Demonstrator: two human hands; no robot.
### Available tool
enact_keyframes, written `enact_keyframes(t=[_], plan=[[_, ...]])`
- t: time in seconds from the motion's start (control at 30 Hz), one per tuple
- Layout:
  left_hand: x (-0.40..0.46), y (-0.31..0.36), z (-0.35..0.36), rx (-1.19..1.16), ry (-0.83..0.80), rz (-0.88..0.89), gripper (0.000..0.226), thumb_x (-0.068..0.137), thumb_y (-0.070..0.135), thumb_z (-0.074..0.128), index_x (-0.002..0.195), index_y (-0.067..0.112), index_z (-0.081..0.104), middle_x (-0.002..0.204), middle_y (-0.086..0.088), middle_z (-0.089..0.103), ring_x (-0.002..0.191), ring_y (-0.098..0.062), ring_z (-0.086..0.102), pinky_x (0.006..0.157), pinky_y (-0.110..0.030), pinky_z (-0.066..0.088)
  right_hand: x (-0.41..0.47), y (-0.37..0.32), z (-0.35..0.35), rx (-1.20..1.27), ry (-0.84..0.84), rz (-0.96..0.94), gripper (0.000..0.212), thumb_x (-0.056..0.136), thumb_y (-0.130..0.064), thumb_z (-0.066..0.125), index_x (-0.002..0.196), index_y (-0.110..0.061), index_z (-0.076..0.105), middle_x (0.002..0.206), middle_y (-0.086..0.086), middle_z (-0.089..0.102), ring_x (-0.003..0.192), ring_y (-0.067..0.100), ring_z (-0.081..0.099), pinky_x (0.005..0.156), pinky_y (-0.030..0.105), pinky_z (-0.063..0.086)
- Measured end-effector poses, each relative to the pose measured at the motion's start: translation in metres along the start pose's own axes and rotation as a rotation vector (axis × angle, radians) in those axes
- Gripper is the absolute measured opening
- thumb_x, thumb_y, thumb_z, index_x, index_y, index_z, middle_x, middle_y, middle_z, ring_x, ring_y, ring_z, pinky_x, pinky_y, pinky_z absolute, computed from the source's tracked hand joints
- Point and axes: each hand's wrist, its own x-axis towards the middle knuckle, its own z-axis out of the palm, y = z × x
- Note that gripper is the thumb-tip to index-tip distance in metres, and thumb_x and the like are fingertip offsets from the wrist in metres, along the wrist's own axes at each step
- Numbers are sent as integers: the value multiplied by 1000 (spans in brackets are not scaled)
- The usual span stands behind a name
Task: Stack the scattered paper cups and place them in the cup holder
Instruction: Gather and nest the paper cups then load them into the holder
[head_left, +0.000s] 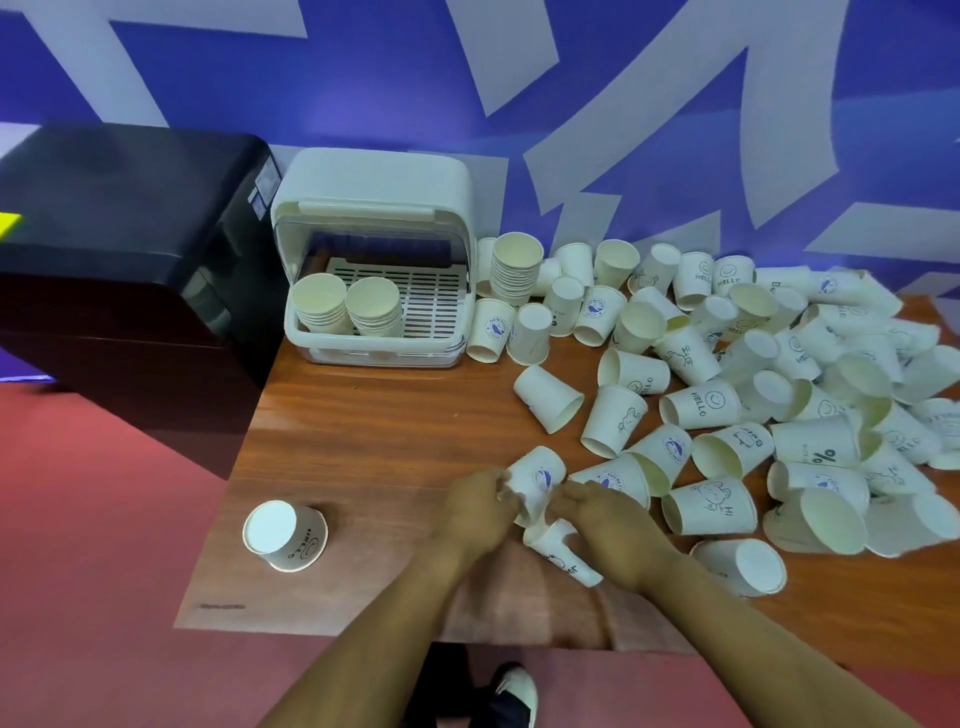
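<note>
Both hands work at the near edge of the wooden table (374, 431). Left hand (480, 512) curls round a whale-print cup (537, 480), lying tilted with its base away from the person; right hand (610, 519) lies over a second cup (561, 553) just below it, fingers curled, though blur hides whether it truly grips or only presses. The cup holder (374, 260), a white lidded box, sits at the far left of the table, lid raised, two short stacks (345, 306) on its rack. A taller stack (514, 270) stands just beside it. The loose pile (753, 389) covers the right half, many cups on their sides. One inverted HELLO cup (285, 535) stands alone near the left edge. Risks: nesting two cups at an angle could crease a rim or jam them; a forearm sweep could roll side-lying cups off the near edge; the lone cup could be overlooked.
</note>
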Motion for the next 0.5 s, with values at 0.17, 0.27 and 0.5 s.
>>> enact_keyframes(t=[0.17,0.27,0.5], plan=[[-1,8,-5,-89,105,63,35,86,21,67,119,12,62,117,-3,62,102,-15,61,84,-19,45,-2,-4,-7,0,23,33,27,89,-22,49,116,-20,55,116,-2,55,102,18,50,73,28,32],[1,9,-21,-33,150,121,20,85,17,68,105,18,65,105,1,61,91,-12,61,74,-19,45,-2,-4,-16,8,60,63,21,90,-21,48,107,-17,59,107,1,60,97,18,52,70,29,32],[-5,23,-83,274,213,314,25,84,7,53,104,22,56,104,11,56,95,-18,56,76,-32,45,13,-17,-48,28,224,109,17,92,-25,49,104,-21,61,101,-4,62,94,14,54,62,22,28]])
